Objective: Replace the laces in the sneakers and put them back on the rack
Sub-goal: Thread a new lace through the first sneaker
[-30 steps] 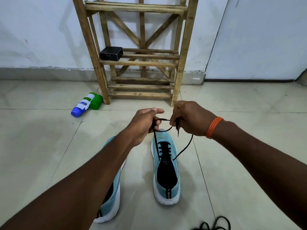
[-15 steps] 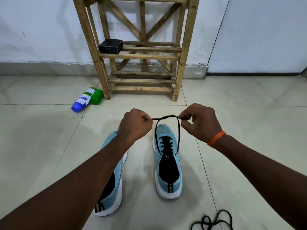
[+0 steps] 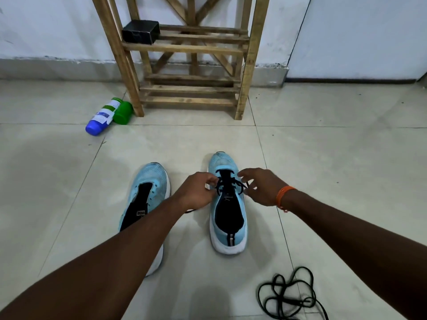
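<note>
One tall slatted wooden rack (image 3: 184, 48) stands at upper centre. Mid-frame on the tiled floor (image 3: 323, 158) sit a light-blue knit sneaker (image 3: 227, 236) and, left of it, its unlaced twin (image 3: 151, 181). The left hand (image 3: 196, 192) and right hand (image 3: 262, 188) each pinch the black lace (image 3: 227, 184) threaded through the right-side sneaker. Another loose black lace (image 3: 286, 294) lies coiled lower right.

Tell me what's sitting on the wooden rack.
On the rack, a black box sits at the left end of the upper shelf in view. The lower slats hold nothing. Anything higher is cut off by the frame.
</note>
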